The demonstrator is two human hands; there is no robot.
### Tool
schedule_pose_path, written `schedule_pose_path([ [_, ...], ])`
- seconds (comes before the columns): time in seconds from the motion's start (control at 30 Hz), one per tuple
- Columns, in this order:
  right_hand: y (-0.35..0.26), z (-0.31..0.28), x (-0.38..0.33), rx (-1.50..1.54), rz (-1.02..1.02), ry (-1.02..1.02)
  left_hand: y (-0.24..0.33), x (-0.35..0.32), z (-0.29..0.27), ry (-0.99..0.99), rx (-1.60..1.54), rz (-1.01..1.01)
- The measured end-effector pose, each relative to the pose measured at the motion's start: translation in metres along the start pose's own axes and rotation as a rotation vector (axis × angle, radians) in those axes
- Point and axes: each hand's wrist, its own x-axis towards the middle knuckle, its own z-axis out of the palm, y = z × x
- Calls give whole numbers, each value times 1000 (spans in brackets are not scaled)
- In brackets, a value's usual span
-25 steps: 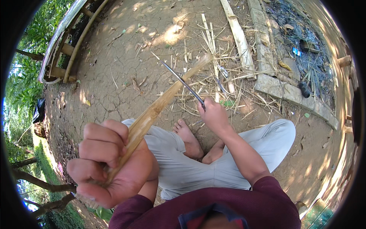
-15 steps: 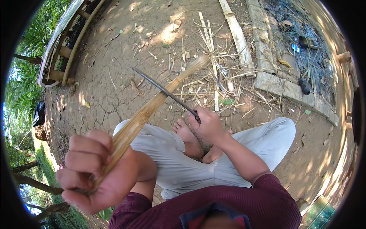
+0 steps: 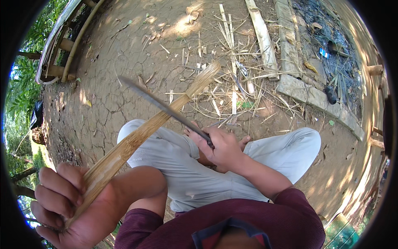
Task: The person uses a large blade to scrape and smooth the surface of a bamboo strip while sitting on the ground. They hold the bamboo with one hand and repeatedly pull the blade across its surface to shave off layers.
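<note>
My left hand is closed around the wide end of a long strip of split bamboo or wood. The strip slants up and away to the right, with a narrowed neck near its far end. In my right hand is a long dark-bladed knife, gripped by its handle, which is mostly hidden by the fingers. Its blade crosses over the strip around the middle and seems to touch it; the tip points to the far left.
I sit on cracked earth with legs folded in pale trousers. Thin shavings and a split bamboo length lie ahead. Concrete blocks edge an ash patch at right. A bamboo-framed structure stands far left.
My left hand and the strip have shifted down and left. The knife has moved left and nearer to me, its blade now crossing the strip closer to my left hand.
</note>
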Motion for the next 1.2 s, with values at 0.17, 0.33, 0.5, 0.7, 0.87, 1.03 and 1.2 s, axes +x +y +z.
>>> schedule_pose_path([
  [0.17,37,9,9,-179,378,-209,-3,-7,5,-120,-226,-63],
  [0.33,43,5,11,-171,392,-121,-1,-5,-4,-92,-117,-55],
  [0.5,9,4,5,38,274,-49,-1,-8,-3,-82,-178,-76],
  [0.7,55,10,-3,-323,353,-164,-1,-6,2,-82,-143,-43],
  [0.87,54,4,11,-283,418,-176,-7,1,-4,-31,6,7],
  [1.03,4,-7,9,-40,345,-127,-7,-8,5,-91,-237,-54],
  [1.2,54,11,-2,-375,326,-129,-7,-9,9,4,-50,-36],
])
